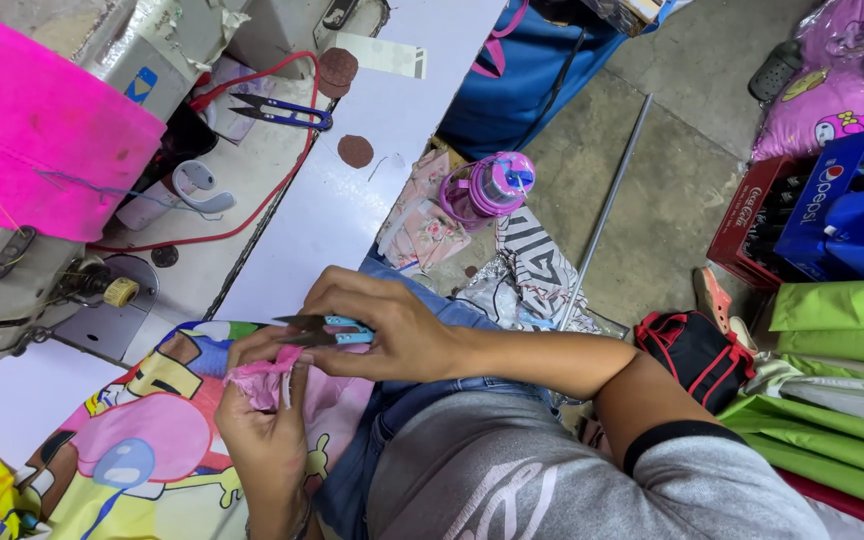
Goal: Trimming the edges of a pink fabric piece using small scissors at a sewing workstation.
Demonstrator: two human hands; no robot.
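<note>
Two hands meet over our lap at the counter's (352, 200) edge. Our right hand (392, 330) is closed around small blue-handled thread snips (327, 330), fingers curled over the handle, dark blades pointing left toward the other hand. Our left hand (267, 425) comes up from below, fingers bunched shut on a crumpled bit of pink fabric (267, 372); the snip blades lie just above that fabric, touching or nearly so, we cannot tell which. Beneath both hands a bright cartoon-printed cloth (142, 450) spreads across the counter and over our denim-clad knee. Up left, a sewing machine (12, 270) stands with a sheet of hot-pink fabric (42, 130) draped over it. Beyond it on the counter lie larger purple-handled scissors (282, 112), a red cord (252, 200) looping around them, and two brown round patches (355, 150). On the floor right of the counter we note a pink-and-purple water bottle (497, 185), folded green cloth (842, 330), and a black-and-red bag (697, 355).
</note>
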